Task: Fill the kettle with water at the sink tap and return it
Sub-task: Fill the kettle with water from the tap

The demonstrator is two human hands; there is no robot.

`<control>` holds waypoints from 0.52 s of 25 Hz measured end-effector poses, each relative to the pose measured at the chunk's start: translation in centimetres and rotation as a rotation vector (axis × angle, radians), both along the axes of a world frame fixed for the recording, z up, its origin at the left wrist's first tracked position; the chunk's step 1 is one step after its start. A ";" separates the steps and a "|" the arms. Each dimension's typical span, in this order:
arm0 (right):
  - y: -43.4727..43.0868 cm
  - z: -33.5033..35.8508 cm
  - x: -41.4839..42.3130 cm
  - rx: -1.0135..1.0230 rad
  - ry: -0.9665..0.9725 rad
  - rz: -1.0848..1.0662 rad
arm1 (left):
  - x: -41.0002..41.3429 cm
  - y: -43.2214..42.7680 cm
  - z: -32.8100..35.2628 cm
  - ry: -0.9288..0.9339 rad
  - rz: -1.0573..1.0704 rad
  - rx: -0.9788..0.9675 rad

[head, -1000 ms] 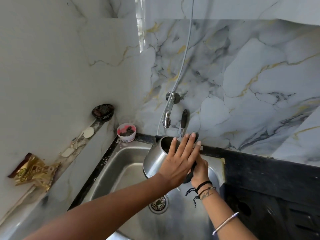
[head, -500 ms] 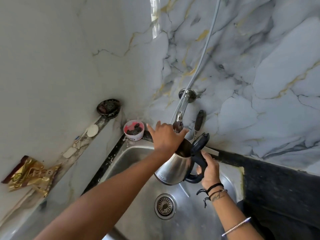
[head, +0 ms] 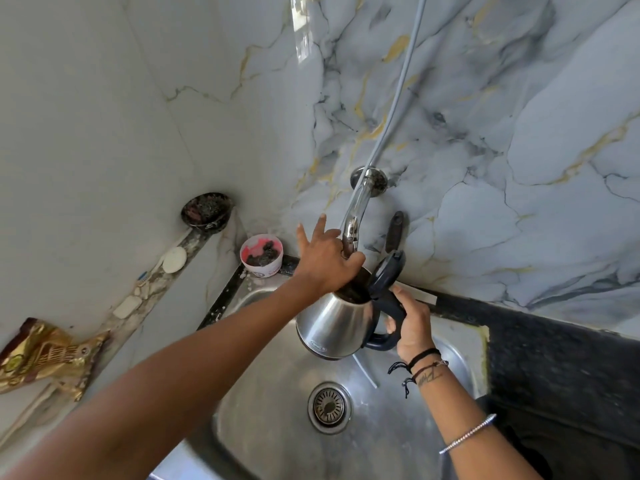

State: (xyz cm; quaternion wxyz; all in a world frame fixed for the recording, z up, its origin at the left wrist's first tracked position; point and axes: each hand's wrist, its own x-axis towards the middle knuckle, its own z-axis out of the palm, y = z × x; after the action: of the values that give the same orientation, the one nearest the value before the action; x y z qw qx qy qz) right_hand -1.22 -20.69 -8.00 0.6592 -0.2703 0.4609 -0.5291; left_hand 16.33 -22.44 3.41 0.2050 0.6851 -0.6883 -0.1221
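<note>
A steel kettle point(head: 332, 323) with a black handle hangs over the steel sink point(head: 391, 441), its black lid point(head: 388, 271) flipped open. My right hand point(head: 412, 323) grips the kettle's handle from the right. A chrome tap point(head: 358, 209) comes out of the marble wall and points down into the kettle's mouth. My left hand point(head: 325, 258) is wrapped around the lower end of the tap, two fingers sticking up. I cannot see any water running.
A round drain point(head: 329, 407) sits in the sink's middle. A pink-and-white cup point(head: 261, 256) stands at the back left corner. The left ledge holds a dark bowl point(head: 207, 211), soap pieces and a gold wrapper point(head: 45, 355). Black counter point(head: 554, 355) lies to the right.
My left hand left the kettle's front and took hold of the tap's end. The kettle swung so its handle faces right, lid open, under the tap. The view moved closer.
</note>
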 end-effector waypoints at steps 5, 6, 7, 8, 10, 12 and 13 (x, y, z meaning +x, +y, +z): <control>0.9 -1.1 1.0 -0.003 0.007 0.052 | 4.3 0.0 -0.4 0.034 -0.164 0.176; 1.0 -1.1 0.8 -0.018 0.013 0.050 | 4.4 0.0 -0.4 0.041 -0.172 0.184; 1.0 -1.1 0.4 -0.024 0.016 0.034 | 4.1 -0.1 -0.4 0.097 -0.167 0.184; 0.9 -1.1 0.0 -0.019 0.009 0.014 | 3.7 -0.2 -0.3 0.197 -0.147 0.176; 0.7 -0.6 -0.7 -0.012 -0.003 -0.011 | 3.0 -0.5 0.2 0.419 -0.102 0.160; 0.4 0.0 -0.6 -0.038 0.009 0.005 | 3.0 -0.9 1.0 0.520 -0.104 0.179; 0.3 0.2 -0.4 -0.056 0.012 0.020 | 3.1 -0.9 1.4 0.546 -0.115 0.201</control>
State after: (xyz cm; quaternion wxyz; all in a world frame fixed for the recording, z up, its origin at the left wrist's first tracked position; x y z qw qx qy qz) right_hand -1.64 -20.38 -7.78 0.6538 -0.2964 0.4471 -0.5337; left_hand 19.47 -23.32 4.76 0.3062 0.6035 -0.6299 -0.3810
